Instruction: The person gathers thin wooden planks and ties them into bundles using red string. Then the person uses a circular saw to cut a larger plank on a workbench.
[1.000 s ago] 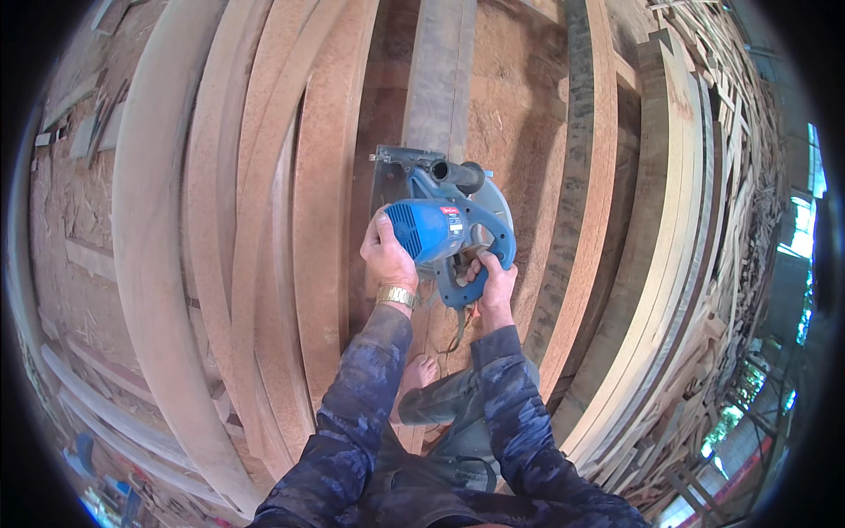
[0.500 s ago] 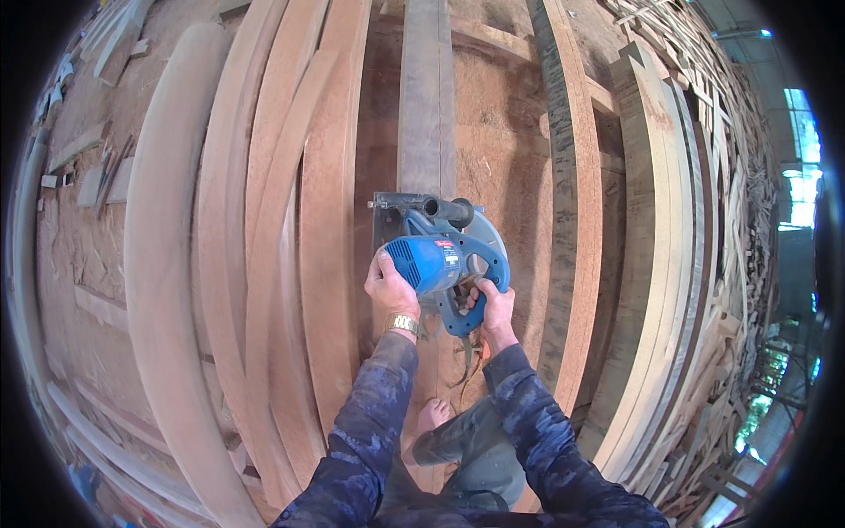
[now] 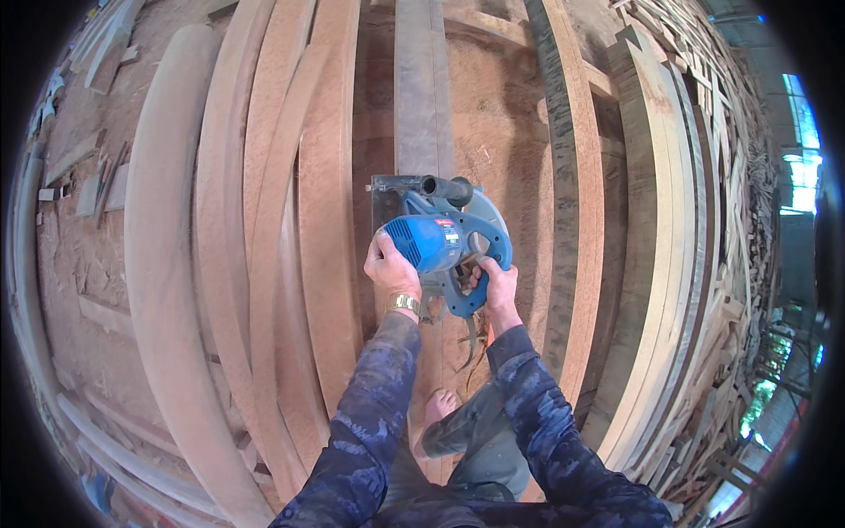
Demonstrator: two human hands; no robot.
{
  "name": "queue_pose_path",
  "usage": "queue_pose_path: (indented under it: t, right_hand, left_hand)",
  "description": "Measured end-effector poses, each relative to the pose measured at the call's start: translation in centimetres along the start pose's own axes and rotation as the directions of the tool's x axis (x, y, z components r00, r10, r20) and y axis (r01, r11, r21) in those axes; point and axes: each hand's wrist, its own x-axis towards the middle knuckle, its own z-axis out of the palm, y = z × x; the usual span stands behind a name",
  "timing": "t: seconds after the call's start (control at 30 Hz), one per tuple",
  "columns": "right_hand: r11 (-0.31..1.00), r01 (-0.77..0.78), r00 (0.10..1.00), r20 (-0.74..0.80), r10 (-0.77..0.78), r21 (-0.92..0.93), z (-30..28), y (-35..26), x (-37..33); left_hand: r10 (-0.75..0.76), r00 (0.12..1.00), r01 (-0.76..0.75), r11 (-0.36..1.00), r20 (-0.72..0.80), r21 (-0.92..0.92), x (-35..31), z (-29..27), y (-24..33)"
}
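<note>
A blue circular saw (image 3: 429, 243) rests on a long grey-brown plank (image 3: 421, 106) in the middle. A thin dark line runs lengthwise along that plank. My left hand (image 3: 392, 267), with a metal watch at the wrist, grips the end of the motor housing. Around the rear handle, my right hand (image 3: 498, 287) is closed; whether a finger presses the trigger is hidden. The round blade guard (image 3: 489, 211) sits on the saw's right side, and the blade's lower part is out of sight. A dark cord (image 3: 470, 343) trails back from the handle.
Several long reddish beams (image 3: 327, 211) lie close on the left, beside a thick rounded timber (image 3: 163, 220). More beams (image 3: 576, 211) run along the right, with piled offcuts (image 3: 735, 176) beyond. A bare foot (image 3: 440, 405) stands behind the saw. Sawdust covers the ground (image 3: 497, 123).
The saw has slid a little farther forward along the plank, with both hands still holding it. The view has shifted slightly.
</note>
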Motion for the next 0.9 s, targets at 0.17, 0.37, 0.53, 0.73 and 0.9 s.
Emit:
queue_pose_path:
  t: [0.17, 0.37, 0.53, 0.73, 0.9]
  right_hand:
    - [1.000, -0.023, 1.000, 0.000, 0.023, 0.004, 0.1, -0.2, 0.0]
    - [0.999, -0.005, 1.000, 0.024, 0.005, -0.035, -0.2, -0.1, 0.0]
    - [0.997, -0.007, 1.000, 0.016, 0.008, -0.080, -0.7, 0.1, 0.5]
    - [0.998, -0.039, 0.996, 0.073, 0.042, -0.042, -0.8, 0.3, 0.4]
    - [0.997, -0.055, 0.998, 0.027, 0.057, -0.060, -0.5, 0.0, 0.5]
  left_hand:
    - [0.006, 1.000, -0.006, 1.000, 0.006, -0.019, -0.1, 0.0, 0.3]
    - [0.033, 0.999, -0.033, 0.999, -0.020, 0.000, -0.4, 0.1, 0.3]
    - [-0.005, 0.999, 0.001, 0.994, 0.041, 0.105, -0.3, -0.2, 0.7]
    - [0.035, 0.999, -0.039, 0.987, 0.026, 0.158, -0.6, -0.7, 1.5]
    - [0.012, 1.000, -0.011, 0.998, -0.011, 0.059, -0.2, 0.1, 1.1]
